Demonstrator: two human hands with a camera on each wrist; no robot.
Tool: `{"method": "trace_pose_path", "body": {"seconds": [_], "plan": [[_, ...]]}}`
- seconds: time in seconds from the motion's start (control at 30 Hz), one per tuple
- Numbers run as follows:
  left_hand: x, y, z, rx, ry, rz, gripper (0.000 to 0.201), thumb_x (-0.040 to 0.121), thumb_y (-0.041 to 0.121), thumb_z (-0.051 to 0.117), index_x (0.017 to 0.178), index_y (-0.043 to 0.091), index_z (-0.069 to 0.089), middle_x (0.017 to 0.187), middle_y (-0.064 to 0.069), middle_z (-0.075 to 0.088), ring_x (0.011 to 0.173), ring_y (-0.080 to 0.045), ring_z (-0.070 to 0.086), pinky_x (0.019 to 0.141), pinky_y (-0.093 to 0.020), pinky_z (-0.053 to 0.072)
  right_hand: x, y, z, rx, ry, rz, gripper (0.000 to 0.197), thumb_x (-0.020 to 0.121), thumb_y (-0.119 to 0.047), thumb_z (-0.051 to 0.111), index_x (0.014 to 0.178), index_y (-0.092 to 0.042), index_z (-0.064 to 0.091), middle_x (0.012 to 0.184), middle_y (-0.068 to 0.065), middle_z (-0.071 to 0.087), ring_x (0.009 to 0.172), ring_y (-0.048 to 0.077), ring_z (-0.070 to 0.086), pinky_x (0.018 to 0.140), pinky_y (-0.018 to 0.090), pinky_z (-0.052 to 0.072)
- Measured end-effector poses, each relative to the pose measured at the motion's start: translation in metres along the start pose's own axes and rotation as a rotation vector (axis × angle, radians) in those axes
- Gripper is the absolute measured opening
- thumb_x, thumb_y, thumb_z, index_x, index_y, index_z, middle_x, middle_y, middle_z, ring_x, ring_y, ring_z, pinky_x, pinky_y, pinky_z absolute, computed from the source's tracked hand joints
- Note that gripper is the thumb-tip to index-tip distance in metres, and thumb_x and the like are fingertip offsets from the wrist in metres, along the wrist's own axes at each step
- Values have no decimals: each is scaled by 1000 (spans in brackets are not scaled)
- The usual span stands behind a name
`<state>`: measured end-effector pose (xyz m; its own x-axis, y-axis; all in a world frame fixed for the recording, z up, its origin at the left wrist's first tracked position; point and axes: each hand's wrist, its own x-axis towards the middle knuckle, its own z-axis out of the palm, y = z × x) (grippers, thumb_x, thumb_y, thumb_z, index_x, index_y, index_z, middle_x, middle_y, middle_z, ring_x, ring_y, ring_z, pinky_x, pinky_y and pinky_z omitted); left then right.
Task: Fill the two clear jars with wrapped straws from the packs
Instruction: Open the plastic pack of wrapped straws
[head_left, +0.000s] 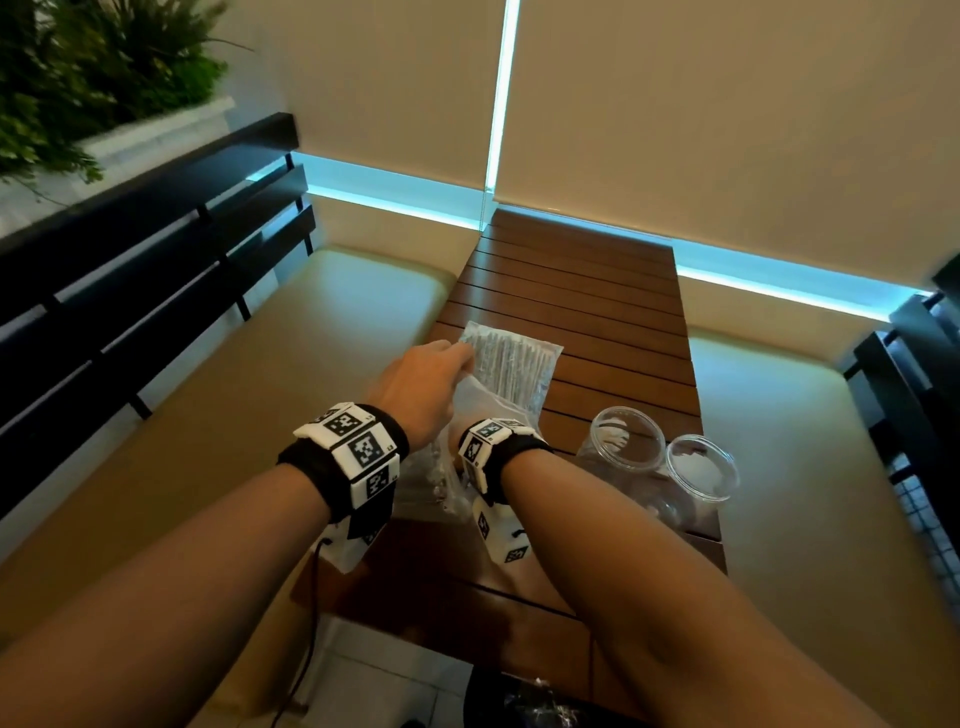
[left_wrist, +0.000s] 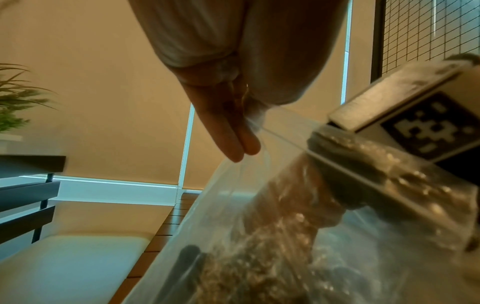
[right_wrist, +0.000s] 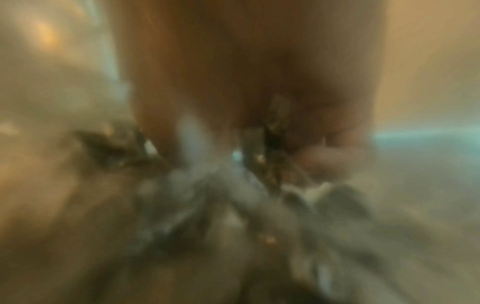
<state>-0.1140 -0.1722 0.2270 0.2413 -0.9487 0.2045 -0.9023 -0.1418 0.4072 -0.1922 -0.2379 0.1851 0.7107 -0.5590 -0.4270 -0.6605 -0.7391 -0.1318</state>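
- Far left of the head view: dark slatted bench back (head_left: 130, 291) and a beige cushion (head_left: 291, 374), with a green plant (head_left: 78, 78) in the upper left corner.
- Left hand (head_left: 415, 389), centre-left: holds up the top edge of a clear open pack (head_left: 467, 410). In the left wrist view two fingers (left_wrist: 233, 142) lie straight and pressed together against the plastic film; the thumb is hidden, so the grip cannot be fully made out.
- Centre: a second, sealed pack of wrapped straws (head_left: 514, 364) lies flat on the slatted wooden table (head_left: 582, 291), just behind the hands.
- Right hand (head_left: 470, 415), centre: buried inside the open pack among the wrapped straws (left_wrist: 272, 246). The right wrist view is blurred; fingers cannot be made out.
- Right of centre: two clear jars, near jar (head_left: 628, 441) and far-right jar (head_left: 701, 467), side by side on the table, openings towards the camera.
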Motion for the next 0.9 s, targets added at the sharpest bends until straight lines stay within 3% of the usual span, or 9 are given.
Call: {"method": "trace_pose_path", "body": {"seconds": [0.1, 0.2, 0.33, 0.4, 0.47, 0.53, 0.7, 0.8, 0.9], "plan": [[4, 4, -4, 3, 14, 24, 21, 87, -4, 54, 100, 12, 57, 91, -3, 57, 81, -22, 55, 68, -29, 43, -4, 1, -9, 50, -128, 12, 34, 100, -11, 49, 132, -4, 55, 135, 18, 54, 126, 32, 50, 98, 40, 41], [9, 11, -5, 15, 37, 49, 21, 88, -4, 54, 103, 11, 57, 92, -2, 54, 79, -19, 51, 66, -25, 38, -1, 11, -8, 77, -100, 45, 37, 101, -13, 48, 136, -5, 51, 139, 17, 52, 127, 31, 49, 99, 38, 40], [19, 15, -2, 6, 101, 145, 26, 84, -9, 56, 103, 9, 60, 94, -6, 58, 76, -26, 58, 65, -39, 51, 1, 22, -15, 95, -29, 93, 38, 101, -17, 46, 138, -7, 50, 140, 14, 50, 127, 31, 49, 98, 37, 40], [24, 16, 0, -3, 135, 200, 28, 81, -10, 56, 102, 8, 62, 94, -9, 59, 70, -30, 61, 60, -43, 52, 10, 24, -20, 157, 15, 132, 34, 96, -17, 54, 129, -6, 59, 132, 15, 58, 123, 32, 54, 87, 40, 43], [27, 16, 1, 12, 160, 241, 26, 81, -8, 55, 101, 6, 63, 92, -11, 59, 65, -32, 61, 54, -42, 51, 16, 28, -23, 218, 124, 150, 28, 95, -15, 55, 121, -6, 63, 115, 13, 62, 113, 30, 58, 75, 33, 37], [31, 13, 4, 25, 166, 241, 25, 80, -4, 53, 102, 5, 63, 91, -13, 59, 64, -35, 60, 53, -41, 50, 16, 33, -24, 239, 175, 164, 22, 98, -12, 50, 113, -3, 62, 98, 11, 57, 98, 24, 57, 73, 29, 35], [44, 6, 17, -22, 109, 169, 32, 78, -7, 61, 106, 8, 62, 97, -10, 59, 74, -32, 63, 66, -43, 53, 7, 45, -20, 353, 156, 247, 26, 99, -32, 49, 98, -8, 59, 93, 9, 60, 81, 24, 54, 69, 33, 45], [47, 10, 25, -41, 75, 192, 34, 77, -12, 59, 104, 8, 63, 98, -10, 59, 74, -31, 62, 67, -44, 55, 0, 49, -17, 333, 115, 253, 11, 94, -17, 56, 87, -15, 48, 72, 2, 50, 67, 21, 51, 59, 29, 42], [47, 11, 29, -29, 86, 198, 30, 77, -11, 61, 100, 9, 63, 94, -9, 60, 72, -29, 60, 65, -43, 54, -4, 50, -16, 267, 103, 217, 6, 88, -15, 61, 90, -12, 56, 73, 4, 55, 69, 23, 55, 57, 29, 43]]}}
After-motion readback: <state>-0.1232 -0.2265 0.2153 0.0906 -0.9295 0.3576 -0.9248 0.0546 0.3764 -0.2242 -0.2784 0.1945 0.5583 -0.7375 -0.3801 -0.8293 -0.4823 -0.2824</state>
